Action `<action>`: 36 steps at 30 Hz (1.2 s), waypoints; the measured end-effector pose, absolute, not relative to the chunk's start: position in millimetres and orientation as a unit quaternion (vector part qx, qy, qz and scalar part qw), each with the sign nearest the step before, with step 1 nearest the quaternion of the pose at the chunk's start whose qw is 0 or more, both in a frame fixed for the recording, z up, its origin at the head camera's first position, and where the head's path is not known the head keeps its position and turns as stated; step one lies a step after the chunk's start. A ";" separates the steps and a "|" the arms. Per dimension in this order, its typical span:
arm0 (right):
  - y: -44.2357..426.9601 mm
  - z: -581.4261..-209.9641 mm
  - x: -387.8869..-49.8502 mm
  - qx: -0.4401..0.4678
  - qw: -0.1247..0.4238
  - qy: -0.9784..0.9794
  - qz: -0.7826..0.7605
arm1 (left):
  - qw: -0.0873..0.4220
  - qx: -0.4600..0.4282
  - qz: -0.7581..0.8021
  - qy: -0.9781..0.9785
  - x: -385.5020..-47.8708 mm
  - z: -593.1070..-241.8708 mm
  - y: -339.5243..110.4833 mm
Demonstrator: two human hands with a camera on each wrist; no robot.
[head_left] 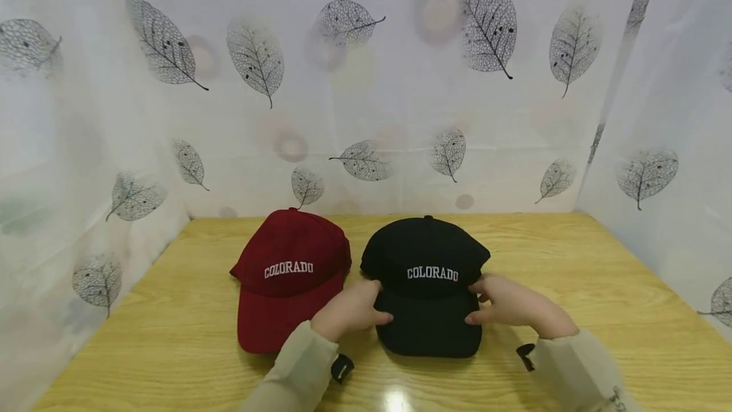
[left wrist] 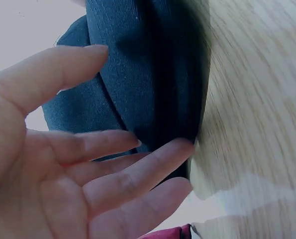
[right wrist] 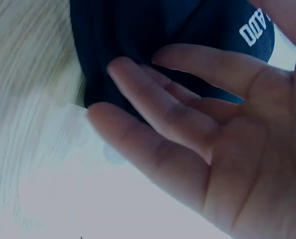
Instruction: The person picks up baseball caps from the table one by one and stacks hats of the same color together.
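A black baseball cap [head_left: 429,326] with white COLORADO lettering sits on the wooden table [head_left: 572,285], brim facing me. At its left side is my left hand [head_left: 356,308], thumb at the brim's edge. Opposite it, my right hand [head_left: 509,302] is at the cap's right side, thumb near the brim. In the left wrist view the left hand's fingers [left wrist: 123,181] are spread and nearly straight beside the dark fabric. The right wrist view has the right hand's fingers [right wrist: 162,109] loosely bent along the cap. A matching dark red cap [head_left: 291,240] sits to the left.
A pale curtain [head_left: 400,107] printed with leaf skeletons hangs behind the table and along both sides. The red cap stands close to the left forearm [head_left: 294,370]. Dark straps [head_left: 342,367] show at the wrists.
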State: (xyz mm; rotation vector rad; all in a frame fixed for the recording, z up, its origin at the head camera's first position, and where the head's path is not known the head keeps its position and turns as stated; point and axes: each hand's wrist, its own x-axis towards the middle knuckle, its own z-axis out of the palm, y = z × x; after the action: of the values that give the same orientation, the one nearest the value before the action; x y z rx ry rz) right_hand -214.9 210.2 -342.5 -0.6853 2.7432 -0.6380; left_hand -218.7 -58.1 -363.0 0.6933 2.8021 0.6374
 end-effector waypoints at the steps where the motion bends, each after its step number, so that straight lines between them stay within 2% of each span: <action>1: 209.2 -342.4 -214.4 -0.235 0.122 0.940 -0.214 | 0.093 0.236 0.211 0.944 -218.7 -362.8 -57.8; 9: 205.4 -344.3 -212.0 -0.221 0.121 0.947 -0.201 | 0.101 0.244 0.206 0.942 -219.0 -363.8 -58.3; 16: 201.9 -346.7 -210.0 -0.241 0.096 0.949 -0.178 | 0.105 0.241 0.213 0.941 -219.3 -365.9 -57.4; 22: 196.7 -348.2 -209.6 -0.212 0.112 0.956 -0.172 | 0.123 0.217 0.221 0.943 -217.3 -365.8 -54.7; 36: 204.5 -351.0 -216.0 -0.168 0.112 0.965 -0.170 | 0.144 0.195 0.372 0.896 -225.5 -373.0 -58.5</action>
State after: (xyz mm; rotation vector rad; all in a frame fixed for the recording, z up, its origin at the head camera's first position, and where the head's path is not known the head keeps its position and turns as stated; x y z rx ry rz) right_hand -216.0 204.5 -351.0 -0.4925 2.8311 -0.4980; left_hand -225.5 -58.5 -373.0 0.5623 2.5817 1.0729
